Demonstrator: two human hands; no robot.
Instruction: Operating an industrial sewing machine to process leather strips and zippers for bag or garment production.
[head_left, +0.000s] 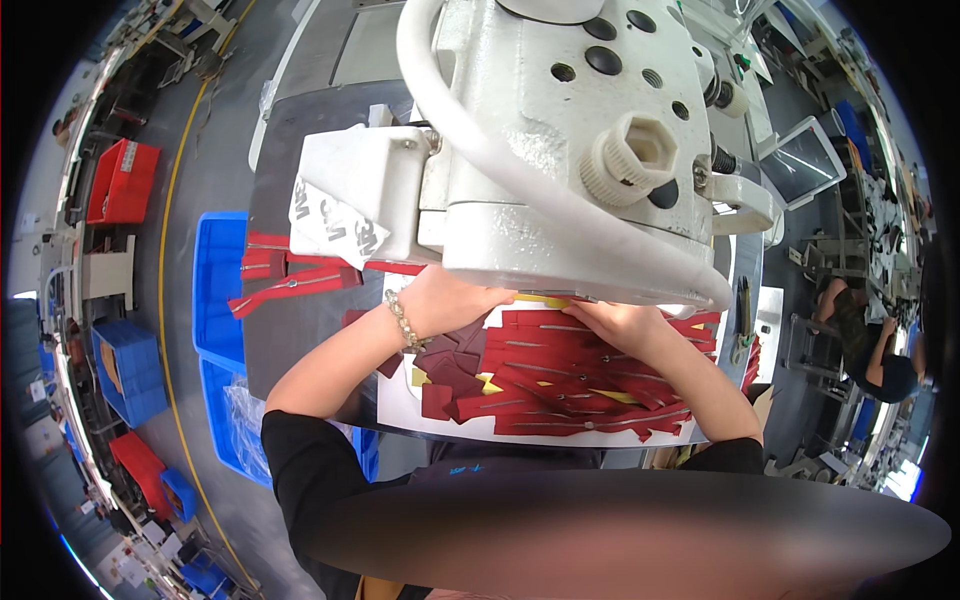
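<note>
A large white sewing machine head (580,245) hangs over both my hands and hides many of my fingertips. My left hand (450,302), with a beaded bracelet at the wrist, reaches under its left part, thumb pointing right. My right hand (618,326) comes in from the right, fingers together and pointing left. Both look closed on work I cannot make out. A yellow strip (541,300) shows between them. Below my right hand lie many red zippers (560,350) with metal teeth. Small maroon fabric pieces (452,360) are heaped below my left hand.
More red zippers (300,288) lie on the dark table (280,180) at the left, below a white box on the machine. Blue bins (222,300) stand beside the table. Thread snips (741,345) lie at the right. Another person (885,375) is at the far right.
</note>
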